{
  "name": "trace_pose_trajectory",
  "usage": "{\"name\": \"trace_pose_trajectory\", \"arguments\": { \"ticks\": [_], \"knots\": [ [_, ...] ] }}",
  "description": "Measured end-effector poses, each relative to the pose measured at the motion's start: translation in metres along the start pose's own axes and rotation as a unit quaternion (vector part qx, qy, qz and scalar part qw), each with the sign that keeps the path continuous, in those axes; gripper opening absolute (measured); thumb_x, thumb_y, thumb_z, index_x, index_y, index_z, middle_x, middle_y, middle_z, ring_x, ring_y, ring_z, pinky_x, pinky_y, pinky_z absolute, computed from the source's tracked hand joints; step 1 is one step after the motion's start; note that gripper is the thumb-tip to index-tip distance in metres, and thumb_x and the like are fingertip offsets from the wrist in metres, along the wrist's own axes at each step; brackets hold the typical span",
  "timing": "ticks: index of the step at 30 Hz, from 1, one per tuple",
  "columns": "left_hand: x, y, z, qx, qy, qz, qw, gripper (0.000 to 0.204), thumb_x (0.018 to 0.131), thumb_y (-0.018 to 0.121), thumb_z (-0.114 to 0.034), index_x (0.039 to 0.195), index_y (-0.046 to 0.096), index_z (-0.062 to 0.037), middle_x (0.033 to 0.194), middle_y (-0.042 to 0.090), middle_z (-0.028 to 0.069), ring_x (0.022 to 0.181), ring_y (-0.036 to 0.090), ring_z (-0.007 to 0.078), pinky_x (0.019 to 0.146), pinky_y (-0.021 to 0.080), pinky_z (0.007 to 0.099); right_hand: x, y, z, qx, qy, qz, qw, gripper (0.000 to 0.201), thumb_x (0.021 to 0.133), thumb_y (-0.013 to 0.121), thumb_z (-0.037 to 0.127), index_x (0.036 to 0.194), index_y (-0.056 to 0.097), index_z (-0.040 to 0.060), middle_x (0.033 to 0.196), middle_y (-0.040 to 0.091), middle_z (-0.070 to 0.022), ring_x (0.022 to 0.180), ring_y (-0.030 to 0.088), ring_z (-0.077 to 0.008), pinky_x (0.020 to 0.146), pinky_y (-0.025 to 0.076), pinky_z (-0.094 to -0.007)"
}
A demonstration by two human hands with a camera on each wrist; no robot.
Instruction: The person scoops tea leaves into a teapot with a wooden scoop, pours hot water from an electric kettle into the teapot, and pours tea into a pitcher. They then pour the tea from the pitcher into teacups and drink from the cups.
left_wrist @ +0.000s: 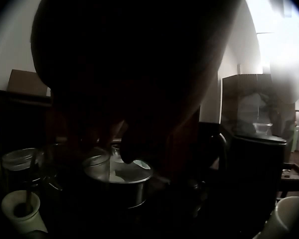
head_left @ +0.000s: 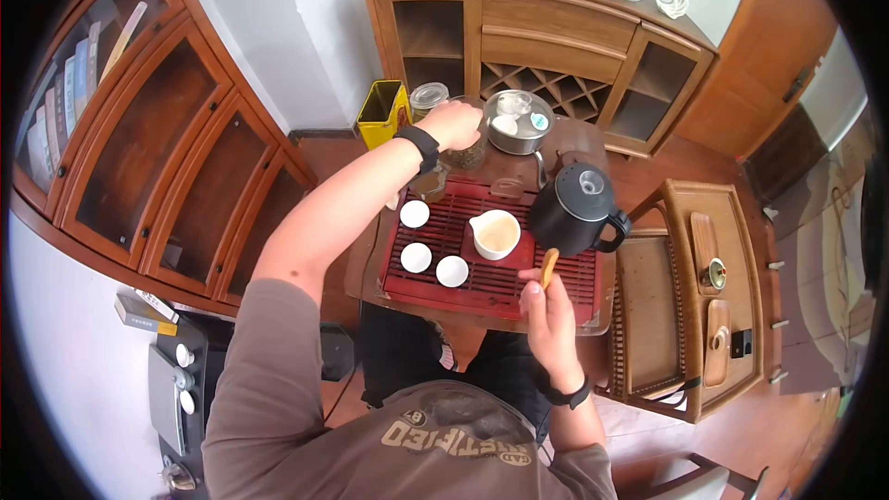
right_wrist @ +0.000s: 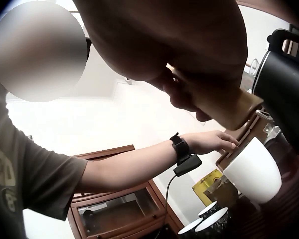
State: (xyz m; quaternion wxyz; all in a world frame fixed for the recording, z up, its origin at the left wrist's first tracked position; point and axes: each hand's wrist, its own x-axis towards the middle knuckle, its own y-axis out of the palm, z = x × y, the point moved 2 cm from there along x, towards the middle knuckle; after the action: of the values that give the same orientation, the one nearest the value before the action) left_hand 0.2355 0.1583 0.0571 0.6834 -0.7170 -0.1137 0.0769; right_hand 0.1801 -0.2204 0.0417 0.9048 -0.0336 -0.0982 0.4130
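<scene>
My right hand (head_left: 548, 315) grips a short tan wooden tea scoop (head_left: 549, 265) above the right part of the red slatted tea tray (head_left: 398, 293). In the right wrist view, the rounded end of that scoop sticks out past the fingers. My left hand (head_left: 452, 124) reaches across to the back of the table, over a glass jar (head_left: 469, 156) with dark bits inside, beside a metal pot (head_left: 517, 137) holding white cups. Its fingers look loosely extended in the right wrist view and are dark in the left wrist view. A white pitcher (head_left: 496, 234) stands mid-tray.
Several small white cups (head_left: 416, 257) stand on the tray's left. A black kettle (head_left: 582, 208) is at its right. Behind are a yellow tin (head_left: 382, 114) and a lidded glass jar (head_left: 428, 97). A wicker side cart (head_left: 713, 187) flanks the table.
</scene>
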Motion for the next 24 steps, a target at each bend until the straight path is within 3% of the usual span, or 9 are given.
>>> {"name": "trace_pose_trajectory", "arguments": {
  "ticks": [5, 8, 10, 13, 18, 20, 21, 24],
  "knots": [
    [0.018, 0.025, -0.005, 0.083, -0.026, 0.059, 0.994, 0.02, 0.09, 0.064, -0.014, 0.102, 0.075, -0.0033, 0.103, 0.077, 0.018, 0.105, 0.072, 0.0371, 0.09, 0.054, 0.0501, -0.008, -0.011, -0.011, -0.044, 0.02, -0.023, 0.999, 0.019, 0.107, 0.061, 0.016, 0.119, 0.065, 0.0022, 0.073, 0.056, -0.0006, 0.067, 0.049, -0.0082, 0.062, 0.043, -0.0272],
    [0.022, 0.03, -0.004, 0.087, -0.022, 0.013, 0.996, 0.016, 0.087, 0.064, -0.01, 0.094, 0.077, -0.0032, 0.099, 0.077, 0.0197, 0.099, 0.073, 0.0383, 0.086, 0.056, 0.05, -0.011, -0.014, -0.016, -0.034, 0.007, -0.037, 0.999, 0.018, 0.106, 0.062, 0.015, 0.119, 0.065, 0.0026, 0.07, 0.054, 0.0007, 0.065, 0.047, -0.0073, 0.06, 0.041, -0.0265],
    [0.024, 0.032, 0.0, 0.068, -0.061, -0.039, 0.995, 0.014, 0.084, 0.063, -0.005, 0.087, 0.077, -0.0026, 0.095, 0.076, 0.0218, 0.093, 0.074, 0.0394, 0.079, 0.059, 0.0491, -0.012, -0.016, -0.017, -0.032, -0.001, -0.045, 0.998, 0.018, 0.105, 0.062, 0.015, 0.119, 0.065, 0.0027, 0.07, 0.053, 0.001, 0.064, 0.046, -0.007, 0.06, 0.041, -0.0263],
    [0.017, 0.034, 0.003, 0.067, -0.029, -0.079, 0.994, 0.013, 0.083, 0.063, -0.003, 0.085, 0.076, -0.0013, 0.093, 0.074, 0.0236, 0.092, 0.074, 0.0407, 0.076, 0.06, 0.0477, -0.016, -0.017, -0.02, -0.02, 0.008, -0.044, 0.999, 0.018, 0.105, 0.063, 0.014, 0.119, 0.065, 0.0028, 0.071, 0.054, 0.0007, 0.065, 0.047, -0.0069, 0.06, 0.041, -0.0258],
    [0.015, 0.043, 0.019, 0.067, -0.019, -0.064, 0.995, 0.012, 0.082, 0.063, -0.002, 0.085, 0.075, -0.0011, 0.093, 0.074, 0.0237, 0.092, 0.073, 0.0414, 0.078, 0.06, 0.0478, -0.018, -0.012, -0.017, -0.02, -0.001, -0.047, 0.999, 0.019, 0.103, 0.064, 0.013, 0.12, 0.065, 0.0031, 0.071, 0.053, 0.001, 0.065, 0.046, -0.0072, 0.06, 0.04, -0.0257],
    [0.021, 0.049, 0.032, 0.028, 0.005, -0.022, 0.999, 0.016, 0.081, 0.062, 0.001, 0.089, 0.075, -0.0008, 0.095, 0.075, 0.0229, 0.095, 0.073, 0.0417, 0.082, 0.059, 0.0473, -0.018, -0.011, -0.016, -0.025, 0.003, -0.041, 0.999, 0.019, 0.103, 0.064, 0.013, 0.12, 0.064, 0.0031, 0.072, 0.054, 0.0011, 0.065, 0.046, -0.0073, 0.06, 0.04, -0.0258],
    [0.02, 0.036, 0.029, 0.002, -0.014, -0.005, 1.0, 0.023, 0.082, 0.061, 0.001, 0.099, 0.075, -0.0017, 0.099, 0.075, 0.0231, 0.099, 0.072, 0.0411, 0.088, 0.057, 0.0461, -0.02, -0.01, -0.016, -0.03, 0.008, -0.037, 0.999, 0.02, 0.103, 0.064, 0.013, 0.12, 0.064, 0.0031, 0.072, 0.054, 0.0012, 0.066, 0.047, -0.0073, 0.061, 0.041, -0.0259],
    [0.003, -0.009, 0.023, -0.022, -0.021, -0.076, 0.997, 0.029, 0.087, 0.057, -0.002, 0.111, 0.074, -0.0072, 0.112, 0.074, 0.0202, 0.108, 0.07, 0.038, 0.094, 0.055, 0.047, -0.022, -0.009, -0.021, -0.013, 0.012, -0.033, 0.999, 0.02, 0.103, 0.064, 0.014, 0.12, 0.064, 0.0028, 0.074, 0.056, 0.0006, 0.068, 0.048, -0.0074, 0.063, 0.043, -0.0262]
  ]
}}
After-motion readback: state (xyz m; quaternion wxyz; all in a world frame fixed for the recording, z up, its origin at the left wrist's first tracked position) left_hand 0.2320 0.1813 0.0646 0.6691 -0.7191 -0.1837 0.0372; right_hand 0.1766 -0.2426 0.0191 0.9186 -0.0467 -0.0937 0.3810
